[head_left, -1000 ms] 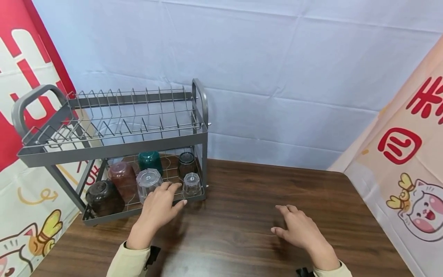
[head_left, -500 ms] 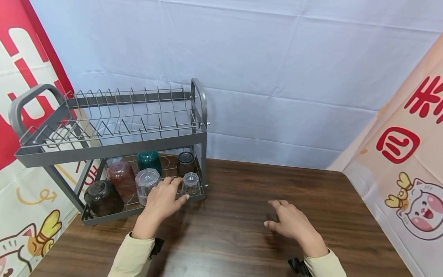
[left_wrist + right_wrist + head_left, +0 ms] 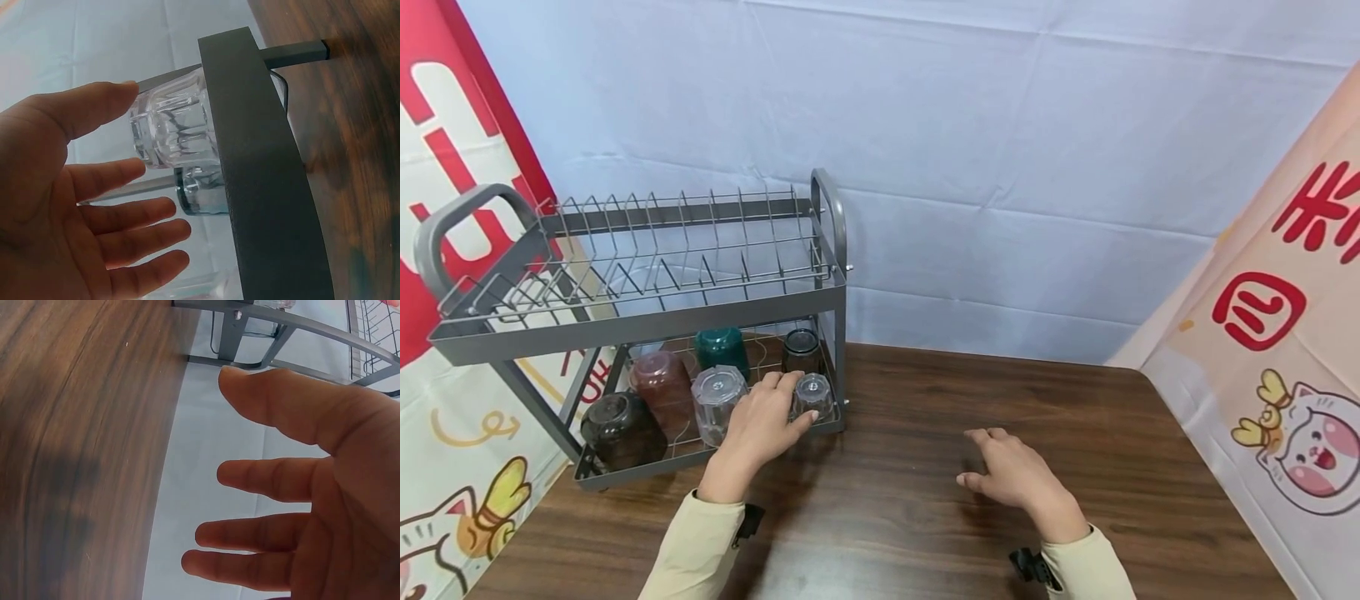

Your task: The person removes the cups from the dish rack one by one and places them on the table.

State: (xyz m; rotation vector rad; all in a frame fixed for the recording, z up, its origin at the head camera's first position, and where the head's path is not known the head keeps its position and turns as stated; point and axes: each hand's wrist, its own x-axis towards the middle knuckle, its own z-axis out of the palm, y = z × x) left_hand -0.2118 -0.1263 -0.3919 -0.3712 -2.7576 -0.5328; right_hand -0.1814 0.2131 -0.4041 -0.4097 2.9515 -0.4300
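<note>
My left hand (image 3: 763, 421) reaches in at the front of the rack's lower shelf, beside a small upside-down clear glass (image 3: 813, 393). In the left wrist view its fingers are spread, and thumb and index finger stand either side of the base of that clear glass (image 3: 175, 122); whether they touch it I cannot tell. To the hand's left is a larger clear faceted glass (image 3: 717, 398), partly covered by the hand. A dark glass (image 3: 802, 348) stands behind the small one. My right hand (image 3: 1011, 473) hovers over the table, fingers extended, holding nothing.
A grey two-tier dish rack (image 3: 647, 321) stands at the left, with wire slots on top. Its lower shelf also bears a pink glass (image 3: 662, 392), a teal glass (image 3: 722, 352) and a dark brown glass (image 3: 625, 432). The wooden table (image 3: 910, 433) extends rightward.
My left hand has shifted right, from the larger clear glass to the small one. The right hand has drifted left over the table. The glasses stay in place.
</note>
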